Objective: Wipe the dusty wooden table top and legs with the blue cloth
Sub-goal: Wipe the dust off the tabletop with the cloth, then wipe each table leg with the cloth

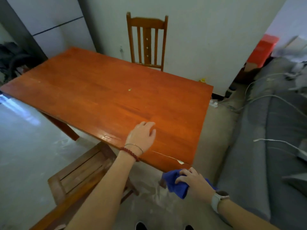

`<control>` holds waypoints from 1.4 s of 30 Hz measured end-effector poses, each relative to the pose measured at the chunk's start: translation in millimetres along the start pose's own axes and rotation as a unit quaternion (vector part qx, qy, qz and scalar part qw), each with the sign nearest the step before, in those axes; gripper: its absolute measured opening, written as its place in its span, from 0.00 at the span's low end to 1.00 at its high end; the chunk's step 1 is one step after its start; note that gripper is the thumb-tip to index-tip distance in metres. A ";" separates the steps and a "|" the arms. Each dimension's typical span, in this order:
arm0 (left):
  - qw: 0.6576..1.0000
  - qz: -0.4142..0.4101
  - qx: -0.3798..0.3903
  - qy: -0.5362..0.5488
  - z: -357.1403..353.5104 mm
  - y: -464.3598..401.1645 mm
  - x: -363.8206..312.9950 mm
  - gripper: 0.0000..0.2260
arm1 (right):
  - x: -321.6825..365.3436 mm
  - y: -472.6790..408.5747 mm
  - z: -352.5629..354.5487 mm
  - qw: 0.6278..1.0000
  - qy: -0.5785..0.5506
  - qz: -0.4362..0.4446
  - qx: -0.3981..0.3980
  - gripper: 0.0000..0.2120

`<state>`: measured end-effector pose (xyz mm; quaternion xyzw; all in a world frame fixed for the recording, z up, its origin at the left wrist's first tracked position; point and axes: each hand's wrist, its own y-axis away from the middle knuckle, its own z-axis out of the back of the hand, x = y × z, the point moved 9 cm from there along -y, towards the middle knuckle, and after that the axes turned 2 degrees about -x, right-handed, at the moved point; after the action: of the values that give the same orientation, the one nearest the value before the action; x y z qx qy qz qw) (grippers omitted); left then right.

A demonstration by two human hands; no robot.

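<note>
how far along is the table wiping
Done: a wet-looking sheen near the tabletop's near edge suggests some wiping. In hand: the right hand grips the blue cloth below the near corner; the left hand rests on top. Left: a yellow crumb, probably the legs.

arms: both bare, no sleeves | left wrist: dark red bead bracelet (129,153) plus thin metal bangle (135,145) | right wrist: watch (219,198), pale grey strap, rounded dark-rimmed case | feet: dark shoes (141,226), toes only
</note>
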<state>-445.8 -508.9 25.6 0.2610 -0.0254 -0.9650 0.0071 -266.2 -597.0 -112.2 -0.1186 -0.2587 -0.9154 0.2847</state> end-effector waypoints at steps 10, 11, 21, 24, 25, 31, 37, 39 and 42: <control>0.956 0.225 -0.018 0.186 -174.8 159.6 -17.5 0.14 | -111.4 63.4 -51.5 0.952 -0.287 -0.085 -0.068 0.19; 0.944 0.261 -0.016 0.199 -194.2 175.2 -13.6 0.14 | -122.3 69.2 -60.0 0.938 -0.325 -0.105 -0.065 0.18; 0.882 0.347 -0.033 0.318 -326.4 203.0 20.4 0.17 | -164.8 25.5 -154.6 0.816 -0.546 -0.180 -0.052 0.13; 0.865 0.349 -0.021 0.361 -376.3 190.0 50.4 0.18 | -170.4 -4.8 -191.6 0.810 -0.556 -0.169 -0.073 0.08; 0.848 0.351 -0.009 0.397 -394.9 185.3 56.9 0.18 | -170.1 -14.8 -204.5 0.813 -0.555 -0.158 -0.078 0.05; 0.696 0.326 -0.031 0.639 -496.4 161.1 111.3 0.18 | -170.2 -69.8 -280.0 0.839 -0.531 -0.076 -0.095 0.05; 0.753 0.249 -0.076 0.605 -533.8 154.6 190.1 0.44 | -202.4 -105.7 -308.3 0.857 -0.479 -0.050 -0.184 0.29; 0.817 0.177 -0.046 0.547 -529.1 149.3 192.7 0.38 | -199.7 -109.0 -312.8 0.879 -0.436 -0.023 -0.191 0.21; 0.941 0.114 -0.012 0.319 -517.9 142.4 193.8 0.30 | -186.9 -111.1 -325.7 0.917 -0.378 0.001 -0.130 0.16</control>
<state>-352.1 -679.8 -511.1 0.5503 -0.0398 -0.8242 0.1277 -202.3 -609.0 -498.4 -0.4918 -0.2252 -0.8278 0.1486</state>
